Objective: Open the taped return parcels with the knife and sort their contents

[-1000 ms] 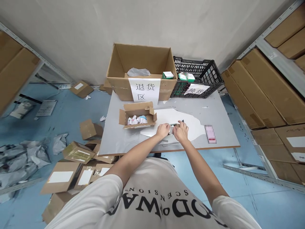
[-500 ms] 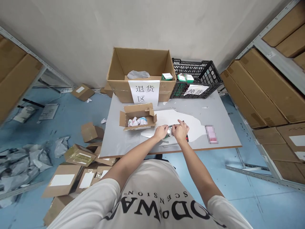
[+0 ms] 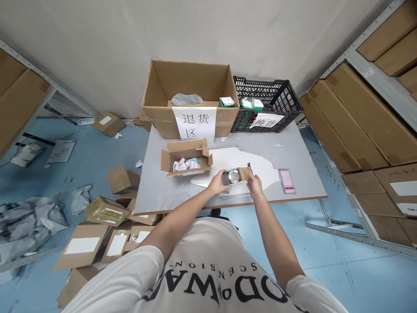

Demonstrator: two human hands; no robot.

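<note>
A small green box is at the near middle of the desk, over a white sheet; whether it rests there or is slightly lifted is hard to tell. The left hand grips its left end, probably to steady it, while the right hand has its fingers closed on a brown card flap at the right end, apparently holding it outward so the inside lies in view. The box is oblong and green-edged, its upper side open on a round, shiny silver object. Just beyond the right hand, a red-and-black tool, partly hidden, lies on the sheet; farther right is a blurred pink item. To the left, an open small carton holds crumpled wrappers. At the far side, a large carton stands left of a black crate; each bears a paper sign on its near face, presumably so it can be read from here.
</note>
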